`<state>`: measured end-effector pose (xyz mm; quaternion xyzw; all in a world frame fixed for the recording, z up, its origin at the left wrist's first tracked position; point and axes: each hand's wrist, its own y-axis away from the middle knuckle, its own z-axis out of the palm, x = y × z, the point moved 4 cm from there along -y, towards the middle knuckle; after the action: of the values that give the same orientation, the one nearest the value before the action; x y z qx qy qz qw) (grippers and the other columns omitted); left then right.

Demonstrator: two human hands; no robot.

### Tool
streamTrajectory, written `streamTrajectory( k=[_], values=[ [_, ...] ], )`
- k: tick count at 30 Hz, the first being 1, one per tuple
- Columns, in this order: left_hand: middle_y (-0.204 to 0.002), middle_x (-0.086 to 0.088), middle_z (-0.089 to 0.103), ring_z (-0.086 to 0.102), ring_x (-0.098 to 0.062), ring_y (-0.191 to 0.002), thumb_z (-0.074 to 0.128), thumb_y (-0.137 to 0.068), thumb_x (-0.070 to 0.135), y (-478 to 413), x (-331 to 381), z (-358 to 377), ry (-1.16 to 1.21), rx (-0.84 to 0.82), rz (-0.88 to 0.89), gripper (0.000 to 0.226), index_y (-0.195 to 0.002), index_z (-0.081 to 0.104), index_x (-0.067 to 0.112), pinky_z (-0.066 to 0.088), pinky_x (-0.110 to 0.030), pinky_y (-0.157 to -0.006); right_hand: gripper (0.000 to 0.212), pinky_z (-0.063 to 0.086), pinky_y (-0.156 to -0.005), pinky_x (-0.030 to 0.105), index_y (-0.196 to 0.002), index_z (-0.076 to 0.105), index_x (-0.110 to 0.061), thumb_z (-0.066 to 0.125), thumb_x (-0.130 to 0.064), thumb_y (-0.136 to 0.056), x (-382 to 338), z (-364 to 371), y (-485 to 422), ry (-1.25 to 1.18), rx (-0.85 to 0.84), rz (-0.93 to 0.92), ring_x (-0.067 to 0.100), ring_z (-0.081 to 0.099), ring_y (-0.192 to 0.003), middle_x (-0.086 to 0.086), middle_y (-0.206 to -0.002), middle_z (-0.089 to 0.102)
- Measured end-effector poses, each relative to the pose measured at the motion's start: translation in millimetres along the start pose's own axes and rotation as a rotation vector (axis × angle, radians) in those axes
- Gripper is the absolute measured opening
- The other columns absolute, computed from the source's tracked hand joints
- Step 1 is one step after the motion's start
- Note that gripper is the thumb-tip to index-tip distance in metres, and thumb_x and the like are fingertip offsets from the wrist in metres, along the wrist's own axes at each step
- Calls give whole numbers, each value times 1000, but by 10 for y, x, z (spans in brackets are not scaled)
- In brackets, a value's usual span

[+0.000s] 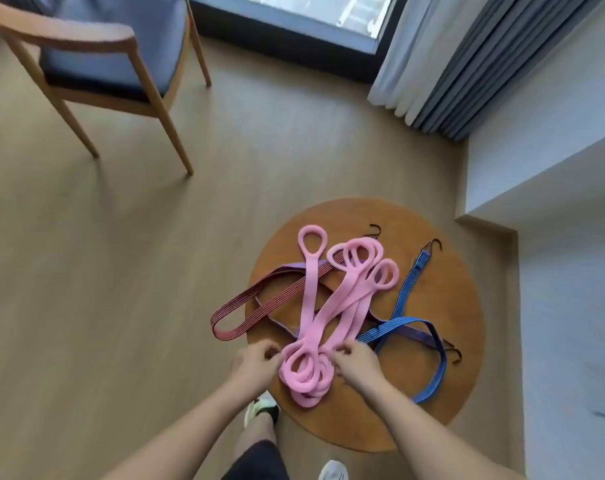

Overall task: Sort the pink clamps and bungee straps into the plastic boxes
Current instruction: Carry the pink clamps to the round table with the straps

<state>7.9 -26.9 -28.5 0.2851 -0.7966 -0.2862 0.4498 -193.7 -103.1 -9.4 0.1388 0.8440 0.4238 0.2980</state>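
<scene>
Several long pink clamps (315, 306) with ring ends lie in a pile on a small round wooden table (450, 306). Under them lie bungee straps: a red striped one (259, 299) hanging over the table's left edge, a blue one (406, 292) with a dark hook, and a purple one (420, 336). My left hand (256, 362) has curled fingers at the left side of the near pink rings. My right hand (354, 362) pinches the pink rings from the right. No plastic boxes are in view.
A wooden chair (103, 64) with a blue seat stands on the floor at the far left. Grey curtains (467, 64) hang by a window at the back right. A white wall ledge (554, 168) runs along the right. My feet (263, 407) are below the table's near edge.
</scene>
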Motion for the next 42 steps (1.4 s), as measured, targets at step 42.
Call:
streamTrajectory(
  k=[42],
  values=[
    [-63,-8,68,62,-15,-57,62,-98,5,517,802,-602,656,246,73,17,-84,67,-2,52,-22,-58,27,57,-69,35,-108,59,-20,65,-3,-88,-575,202,-687,-522,-132,12,22,62,-81,1,-104,63]
  ],
)
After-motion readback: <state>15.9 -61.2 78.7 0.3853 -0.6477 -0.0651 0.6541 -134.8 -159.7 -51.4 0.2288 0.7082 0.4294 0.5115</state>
